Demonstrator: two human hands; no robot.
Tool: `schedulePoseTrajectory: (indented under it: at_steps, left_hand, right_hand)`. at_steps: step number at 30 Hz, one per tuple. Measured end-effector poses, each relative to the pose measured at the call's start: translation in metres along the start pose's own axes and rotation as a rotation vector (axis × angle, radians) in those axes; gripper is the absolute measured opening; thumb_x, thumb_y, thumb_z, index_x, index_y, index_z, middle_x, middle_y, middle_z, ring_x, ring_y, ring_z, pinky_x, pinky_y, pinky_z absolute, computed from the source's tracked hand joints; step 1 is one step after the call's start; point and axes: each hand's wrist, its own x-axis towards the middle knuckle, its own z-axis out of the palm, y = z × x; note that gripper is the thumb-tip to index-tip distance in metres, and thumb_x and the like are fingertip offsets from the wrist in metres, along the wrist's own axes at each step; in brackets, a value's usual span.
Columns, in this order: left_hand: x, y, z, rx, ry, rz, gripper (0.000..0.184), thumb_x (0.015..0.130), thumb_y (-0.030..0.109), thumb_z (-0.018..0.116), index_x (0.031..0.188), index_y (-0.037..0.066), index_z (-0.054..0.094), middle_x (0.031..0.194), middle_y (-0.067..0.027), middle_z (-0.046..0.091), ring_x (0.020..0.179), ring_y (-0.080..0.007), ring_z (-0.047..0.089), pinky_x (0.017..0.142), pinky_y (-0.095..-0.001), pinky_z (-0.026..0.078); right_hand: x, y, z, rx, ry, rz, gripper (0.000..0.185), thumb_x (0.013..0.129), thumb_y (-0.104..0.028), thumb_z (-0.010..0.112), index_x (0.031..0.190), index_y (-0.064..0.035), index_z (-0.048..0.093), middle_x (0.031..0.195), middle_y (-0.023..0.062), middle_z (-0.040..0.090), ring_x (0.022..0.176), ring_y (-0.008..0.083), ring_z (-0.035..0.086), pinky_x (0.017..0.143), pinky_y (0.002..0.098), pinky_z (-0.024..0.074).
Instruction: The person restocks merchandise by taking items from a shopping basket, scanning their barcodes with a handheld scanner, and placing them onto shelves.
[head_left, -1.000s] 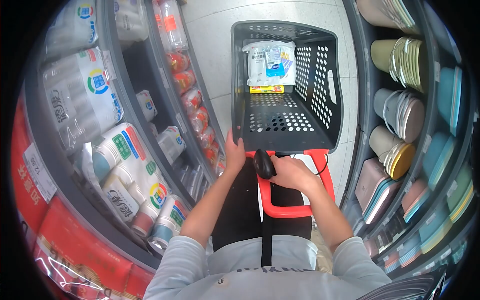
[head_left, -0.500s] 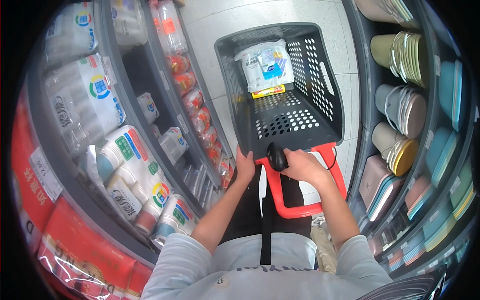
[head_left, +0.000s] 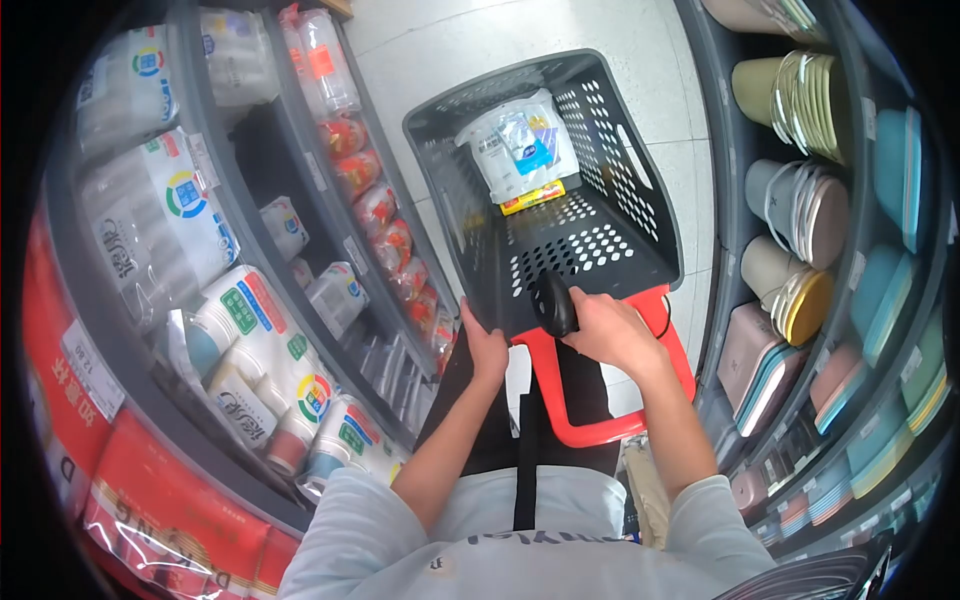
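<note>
A dark grey rolling shopping basket [head_left: 610,262] with perforated walls stands in front of me. Its red handle [head_left: 562,436] is folded toward my body. My left hand [head_left: 487,352] is at the basket's near left corner, its thumb and a finger on either side of the rim. In my right hand [head_left: 612,332] is a black rounded device [head_left: 552,304], perhaps a handheld scanner, held above the basket's near edge; the fingers' undersides are hidden. Inside the basket, at its far end, lie a white plastic-wrapped pack [head_left: 518,150] and a yellow-and-red box [head_left: 532,197].
Shelves line both sides of this narrow aisle. Wrapped paper cups [head_left: 262,375] and red-and-clear bagged packs [head_left: 365,180] fill the left side. On the right are stacked bins [head_left: 800,200] and blue plastic basins [head_left: 895,180]. Pale floor tiles [head_left: 420,40] lie beyond the basket.
The basket has shifted and turned slightly to the left in view, its contents with it. My left hand sits a little lower and further left; my right hand keeps hold of the black device.
</note>
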Motion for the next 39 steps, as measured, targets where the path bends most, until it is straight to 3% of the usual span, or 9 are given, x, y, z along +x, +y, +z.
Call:
schedulePoseTrajectory:
  at_steps: [7, 13, 26, 35, 39]
  left_hand:
    - [0.015, 0.064, 0.021, 0.169, 0.185, 0.170, 0.085, 0.082, -0.003, 0.058, 0.155, -0.005, 0.014, 0.156, -0.0277, 0.025, 0.147, -0.0439, 0.024, 0.122, -0.0460, 0.020]
    - [0.037, 0.073, 0.025, 0.329, 0.275, 0.286, 0.085, 0.082, 0.002, 0.062, 0.155, -0.002, 0.018, 0.155, -0.0269, 0.027, 0.144, -0.0453, 0.029, 0.119, -0.0481, 0.026]
    - [0.035, 0.071, 0.035, 0.429, 0.360, 0.251, 0.084, 0.081, 0.003, 0.060, 0.155, 0.000, 0.021, 0.151, -0.0269, 0.035, 0.141, -0.0447, 0.034, 0.117, -0.0483, 0.027]
    - [0.034, 0.075, 0.040, 0.494, 0.403, 0.221, 0.083, 0.082, 0.005, 0.061, 0.155, 0.000, 0.022, 0.147, -0.0301, 0.039, 0.136, -0.0484, 0.039, 0.112, -0.0508, 0.034]
    - [0.032, 0.072, 0.046, 0.566, 0.443, 0.187, 0.084, 0.082, 0.005, 0.061, 0.155, 0.000, 0.022, 0.147, -0.0309, 0.038, 0.135, -0.0492, 0.040, 0.111, -0.0518, 0.035]
  right_hand:
    - [0.005, 0.003, 0.006, 0.008, -0.075, -0.004, 0.034, 0.081, -0.021, 0.072, 0.104, -0.0002, 0.058, 0.090, 0.0233, 0.070, 0.091, 0.0427, 0.067, 0.079, 0.0492, 0.0534]
    - [0.008, 0.005, 0.014, -0.001, -0.167, 0.000, 0.037, 0.080, -0.020, 0.073, 0.106, 0.0014, 0.059, 0.091, 0.0232, 0.071, 0.092, 0.0418, 0.068, 0.080, 0.0484, 0.0536]
    - [0.009, 0.008, 0.016, 0.025, -0.223, -0.088, 0.037, 0.080, -0.019, 0.073, 0.107, 0.0015, 0.059, 0.092, 0.0233, 0.071, 0.092, 0.0409, 0.069, 0.081, 0.0475, 0.0544]
    - [0.005, 0.020, 0.027, -0.020, -0.230, -0.169, 0.034, 0.080, -0.020, 0.071, 0.104, 0.0015, 0.060, 0.084, 0.0209, 0.071, 0.081, 0.0388, 0.071, 0.072, 0.0479, 0.0572]
    - [-0.020, 0.022, -0.006, -0.026, -0.193, -0.209, 0.031, 0.078, -0.017, 0.072, 0.100, -0.0001, 0.060, 0.092, 0.0208, 0.070, 0.084, 0.0402, 0.069, 0.074, 0.0477, 0.0561]
